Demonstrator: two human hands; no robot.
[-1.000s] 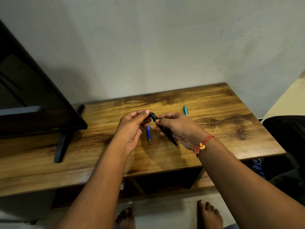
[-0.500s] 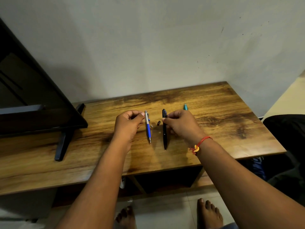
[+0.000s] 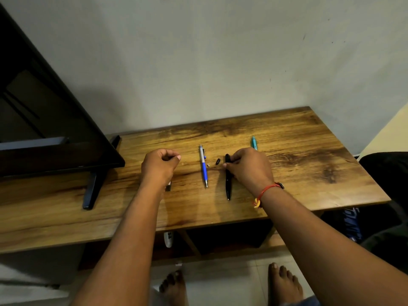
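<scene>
A black pen (image 3: pixel 228 186) lies on the wooden table (image 3: pixel 309 173), tip towards me. My right hand (image 3: pixel 249 171) pinches its upper end with thumb and fingers. A blue and silver pen (image 3: pixel 204 171) lies parallel to it on the left, untouched. Between the two pens sit a small black piece (image 3: pixel 218 161) and a tiny white piece (image 3: pixel 208 165). My left hand (image 3: pixel 159 166) hovers left of the blue pen with curled fingers and nothing visible in it. A teal pen (image 3: pixel 254 143) lies just beyond my right hand, partly hidden.
A dark screen (image 3: pixel 44 129) stands at the table's left end, one stand leg (image 3: pixel 91 191) reaching towards the front edge. A small dark object (image 3: pixel 169 187) lies under my left wrist. The wall runs close behind. A dark seat (image 3: pixel 386 173) is at the right.
The black pen went from held in both hands above the table to lying flat beside the blue pen. My left hand let go and moved left, away from the blue pen.
</scene>
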